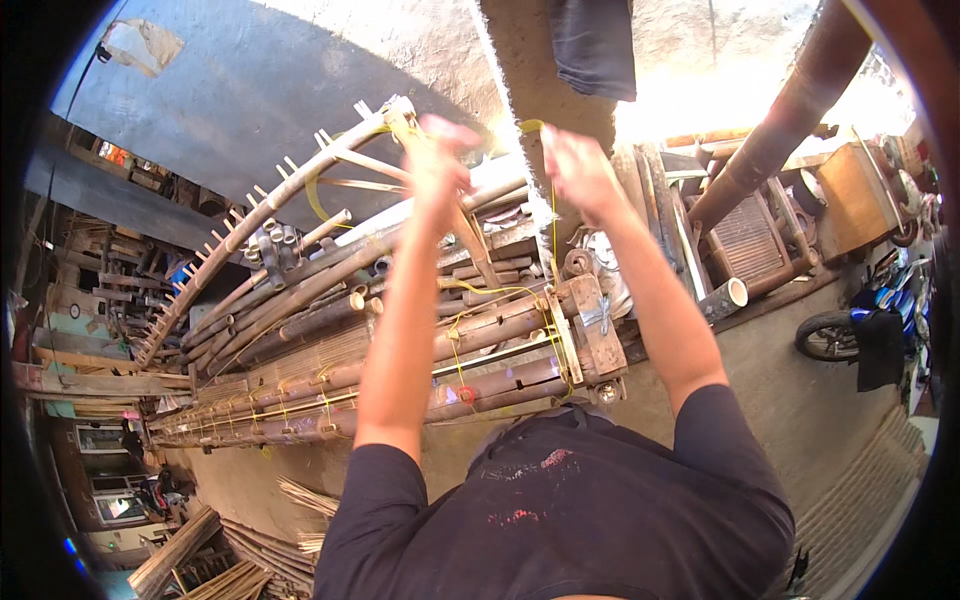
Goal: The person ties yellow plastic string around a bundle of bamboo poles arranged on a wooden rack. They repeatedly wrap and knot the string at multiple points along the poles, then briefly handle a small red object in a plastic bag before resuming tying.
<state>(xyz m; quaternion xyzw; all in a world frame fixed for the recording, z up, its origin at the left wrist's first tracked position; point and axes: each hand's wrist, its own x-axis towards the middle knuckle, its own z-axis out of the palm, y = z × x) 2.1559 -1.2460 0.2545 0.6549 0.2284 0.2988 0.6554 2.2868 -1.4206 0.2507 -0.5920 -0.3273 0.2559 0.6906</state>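
Observation:
Both my arms reach up over a long bamboo frame (pixel 395 400) whose poles are bound with yellow ties. My right hand (pixel 582 175) is raised with its fingers closed around a thin yellow strip (pixel 530 126). From there the strip hangs down toward the frame's right end, by a wooden block (pixel 597 335). My left hand (pixel 440 165) is raised level with the right and smeared by motion, so its fingers cannot be made out. It is in front of the top of a curved bamboo pole with pegs (pixel 262 208). More yellow strip loops behind the left hand.
Stacked bamboo poles (pixel 300 290) lie behind the frame against a wall. A thick slanting post (pixel 775 120) and a bamboo rack (pixel 745 245) stand at the right. Farther right is a motorcycle (pixel 850 330). Split bamboo sticks (pixel 235 580) lie on the floor at the lower left.

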